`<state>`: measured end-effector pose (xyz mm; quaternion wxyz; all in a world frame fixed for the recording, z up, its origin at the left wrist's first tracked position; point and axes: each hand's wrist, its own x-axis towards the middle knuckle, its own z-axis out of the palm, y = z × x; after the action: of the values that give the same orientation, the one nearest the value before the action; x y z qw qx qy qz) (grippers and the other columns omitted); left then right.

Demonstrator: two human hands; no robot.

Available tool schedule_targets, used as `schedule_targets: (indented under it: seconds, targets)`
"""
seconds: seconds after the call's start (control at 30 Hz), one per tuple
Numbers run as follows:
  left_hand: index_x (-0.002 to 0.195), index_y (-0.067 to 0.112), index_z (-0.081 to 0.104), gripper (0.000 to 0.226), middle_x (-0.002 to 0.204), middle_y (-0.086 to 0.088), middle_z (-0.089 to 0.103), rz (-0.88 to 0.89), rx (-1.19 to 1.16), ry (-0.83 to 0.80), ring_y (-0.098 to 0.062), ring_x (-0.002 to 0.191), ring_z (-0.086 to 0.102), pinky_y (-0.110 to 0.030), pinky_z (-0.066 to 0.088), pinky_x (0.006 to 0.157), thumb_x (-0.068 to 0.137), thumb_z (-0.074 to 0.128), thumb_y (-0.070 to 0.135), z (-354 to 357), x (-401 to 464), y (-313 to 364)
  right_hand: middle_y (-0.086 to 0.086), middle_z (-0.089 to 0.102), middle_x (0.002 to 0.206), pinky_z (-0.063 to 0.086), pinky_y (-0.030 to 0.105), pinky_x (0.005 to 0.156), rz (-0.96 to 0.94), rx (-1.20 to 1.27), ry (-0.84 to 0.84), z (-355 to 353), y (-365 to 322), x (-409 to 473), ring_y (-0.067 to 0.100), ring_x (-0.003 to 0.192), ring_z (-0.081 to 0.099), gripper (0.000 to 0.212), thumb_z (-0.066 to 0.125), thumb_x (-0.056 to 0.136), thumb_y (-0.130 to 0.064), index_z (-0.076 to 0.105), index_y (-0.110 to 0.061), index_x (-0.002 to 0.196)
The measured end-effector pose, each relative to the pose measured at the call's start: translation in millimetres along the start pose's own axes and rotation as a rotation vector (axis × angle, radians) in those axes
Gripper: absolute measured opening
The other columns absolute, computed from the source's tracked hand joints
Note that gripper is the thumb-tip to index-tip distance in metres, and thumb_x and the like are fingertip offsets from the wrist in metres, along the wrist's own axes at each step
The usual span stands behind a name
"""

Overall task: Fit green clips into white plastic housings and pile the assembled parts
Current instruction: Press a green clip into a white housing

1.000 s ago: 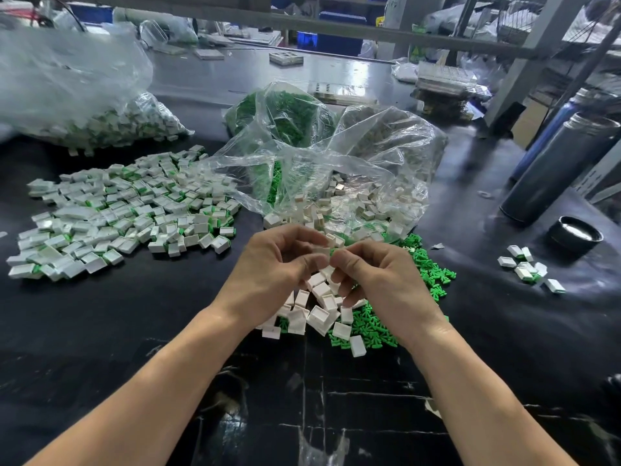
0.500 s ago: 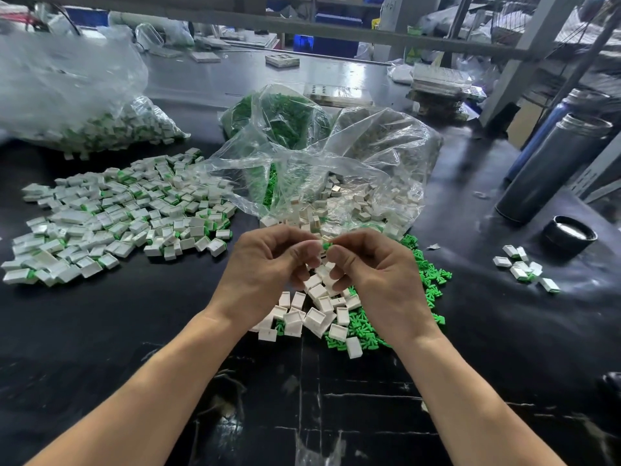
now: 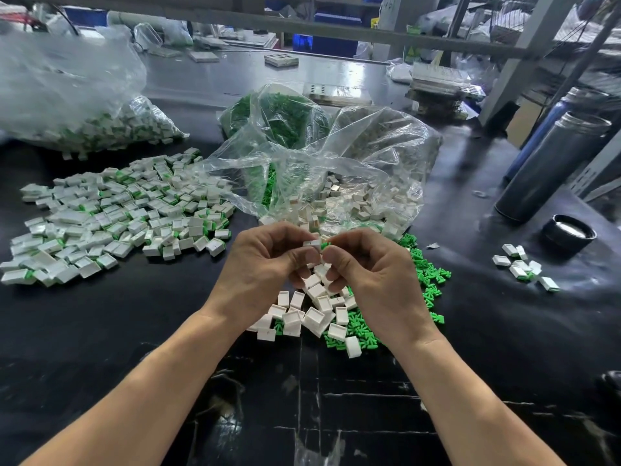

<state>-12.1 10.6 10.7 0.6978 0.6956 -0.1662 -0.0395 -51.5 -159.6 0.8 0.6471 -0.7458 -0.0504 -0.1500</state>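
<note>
Above the black worktable (image 3: 100, 331), at the middle of the view, both hands meet fingertip to fingertip over the loose parts. The left hand (image 3: 265, 264) pinches a white housing (image 3: 312, 243) between its curled thumb and forefinger, and the right hand (image 3: 373, 274) pinches a green clip (image 3: 325, 245) against the housing's right end, so the two pieces touch between the hands. How far the clip has entered the housing cannot be told, since the fingers cover most of it.

Directly beneath the hands lies a heap of empty white housings (image 3: 312, 314), and just to its right, partly under the right wrist, a spread of loose green clips (image 3: 426, 280). The two heaps overlap at their edges.

Beyond the hands, a clear plastic bag of white housings (image 3: 369, 183) lies open towards the person, its mouth spilling pieces next to the heap. Behind it, touching it, sits a clear bag of green clips (image 3: 275, 112).

Well to the left of the left hand, the pile of assembled parts (image 3: 117, 216) spreads wide over the table, white bodies with green showing at their ends. Farther back on the left rests a large clear bag of assembled parts (image 3: 111, 129).

Off to the right, apart from the right hand, a small cluster of assembled pieces (image 3: 524, 267) lies near a black round lid (image 3: 569, 232), with a dark metal flask (image 3: 551, 166) lying tilted just behind the lid.
</note>
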Motion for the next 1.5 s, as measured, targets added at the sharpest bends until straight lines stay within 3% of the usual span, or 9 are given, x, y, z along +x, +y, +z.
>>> schedule_targets:
  seconds: [0.1, 0.3, 0.57, 0.7, 0.9, 1.1, 1.2, 1.4, 1.5]
  targets:
    - [0.094, 0.004, 0.075, 0.006, 0.068, -0.01, 0.068, -0.001, 0.001, -0.005, -0.017, 0.058, 0.062, -0.026, 0.056, 0.054, 0.089, 0.073, 0.001, 0, -1, -1, -0.002, 0.073, 0.074, 0.058, 0.027, 0.059, -0.014, -0.025, -0.007, -1, 0, 0, 0.015, 0.064, 0.069, 0.014, 0.074, 0.094, -0.01, 0.072, -0.024, 0.093]
    - [0.089, 0.007, 0.075, 0.015, 0.067, -0.002, 0.07, -0.002, 0.058, 0.014, -0.014, 0.059, 0.063, -0.028, 0.058, 0.056, 0.09, 0.07, -0.008, 1, -1, -4, 0.005, 0.071, 0.076, 0.059, 0.055, 0.063, -0.088, -0.184, -0.041, -4, 2, -1, 0.027, 0.066, 0.069, 0.007, 0.075, 0.094, -0.012, 0.072, -0.018, 0.096]
    - [0.09, 0.001, 0.075, 0.016, 0.07, -0.011, 0.071, 0.0, 0.089, 0.021, -0.018, 0.059, 0.064, -0.041, 0.062, 0.062, 0.088, 0.069, -0.013, 3, -4, -1, 0.0, 0.07, 0.067, 0.061, 0.047, 0.058, -0.119, -0.234, -0.037, -6, 0, 1, 0.021, 0.059, 0.069, 0.015, 0.077, 0.09, -0.007, 0.074, -0.021, 0.086]
    - [0.09, 0.004, 0.077, 0.011, 0.07, -0.01, 0.072, -0.001, 0.002, 0.059, -0.02, 0.06, 0.064, -0.035, 0.061, 0.059, 0.088, 0.072, -0.007, 8, -4, -2, 0.001, 0.072, 0.065, 0.057, 0.027, 0.053, -0.035, -0.07, 0.047, -2, 0, 2, 0.016, 0.055, 0.067, 0.024, 0.076, 0.088, -0.001, 0.077, -0.024, 0.08]
    - [0.098, 0.005, 0.077, 0.021, 0.075, -0.01, 0.074, -0.046, -0.061, 0.014, -0.019, 0.063, 0.064, -0.029, 0.058, 0.059, 0.086, 0.072, 0.022, 8, -4, -1, 0.002, 0.073, 0.068, 0.059, 0.031, 0.056, -0.025, -0.062, 0.094, -6, 1, 3, 0.015, 0.056, 0.066, 0.027, 0.076, 0.088, 0.0, 0.078, -0.026, 0.082]
    - [0.104, 0.003, 0.076, 0.023, 0.081, -0.012, 0.076, -0.13, -0.186, 0.011, -0.017, 0.068, 0.068, -0.025, 0.06, 0.066, 0.082, 0.075, 0.009, 6, -1, -1, 0.002, 0.075, 0.08, 0.059, 0.028, 0.062, -0.031, -0.075, 0.1, -6, 4, 4, 0.016, 0.062, 0.068, 0.028, 0.071, 0.093, 0.002, 0.08, -0.024, 0.097]
    - [0.102, 0.005, 0.076, 0.019, 0.084, -0.007, 0.077, -0.081, -0.152, 0.031, -0.016, 0.075, 0.07, -0.025, 0.06, 0.072, 0.084, 0.075, -0.001, 7, -1, -2, 0.003, 0.072, 0.074, 0.06, 0.035, 0.057, 0.126, 0.033, 0.055, 0, 1, 2, 0.019, 0.061, 0.065, 0.013, 0.063, 0.102, -0.01, 0.074, -0.013, 0.096]
    - [0.086, 0.024, 0.079, 0.023, 0.086, -0.007, 0.075, -0.008, -0.113, 0.06, -0.019, 0.08, 0.07, -0.041, 0.058, 0.081, 0.084, 0.077, 0.001, 11, -1, -1, 0.015, 0.069, 0.074, 0.052, 0.034, 0.044, 0.359, 0.294, -0.099, 12, -4, -2, 0.027, 0.056, 0.061, 0.068, 0.037, 0.098, -0.063, 0.072, -0.006, 0.085]
    - [0.095, 0.011, 0.075, 0.014, 0.08, -0.009, 0.072, -0.023, -0.152, 0.011, -0.021, 0.066, 0.067, -0.045, 0.057, 0.074, 0.083, 0.077, 0.003, 15, -2, -1, 0.014, 0.065, 0.068, 0.043, 0.03, 0.039, 0.325, 0.309, -0.084, 17, -5, -1, 0.024, 0.05, 0.055, 0.073, 0.033, 0.095, -0.069, 0.07, -0.009, 0.075]
